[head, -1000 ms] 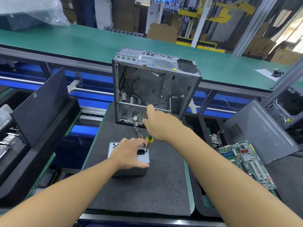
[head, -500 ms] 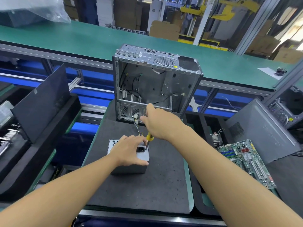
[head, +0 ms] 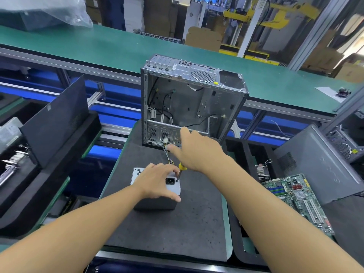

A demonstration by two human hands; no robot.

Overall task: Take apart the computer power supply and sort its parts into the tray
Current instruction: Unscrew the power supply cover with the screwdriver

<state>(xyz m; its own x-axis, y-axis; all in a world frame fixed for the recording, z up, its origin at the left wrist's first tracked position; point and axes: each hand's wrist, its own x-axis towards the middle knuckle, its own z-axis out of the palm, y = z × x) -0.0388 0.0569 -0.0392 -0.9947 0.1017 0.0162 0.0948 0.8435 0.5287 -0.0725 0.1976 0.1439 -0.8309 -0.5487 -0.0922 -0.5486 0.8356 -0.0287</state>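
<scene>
The supply (head: pixel 174 190) sits mid-mat (head: pixel 167 229), just near of the open case (head: pixel 189 107), its wires (head: pixel 169 158) trailing far. The left hand (head: pixel 155 182) clamps it from above, thumb on its near right edge. The right hand (head: pixel 197 152), just beyond, grasps the screwdriver (head: pixel 180 169), whose shaft stands nearly upright with its tip beside the socket (head: pixel 169 181). Bare mat lies near and right.

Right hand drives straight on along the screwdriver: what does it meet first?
The power supply: the screwdriver in the right hand seems to touch its face beside the socket.
</scene>
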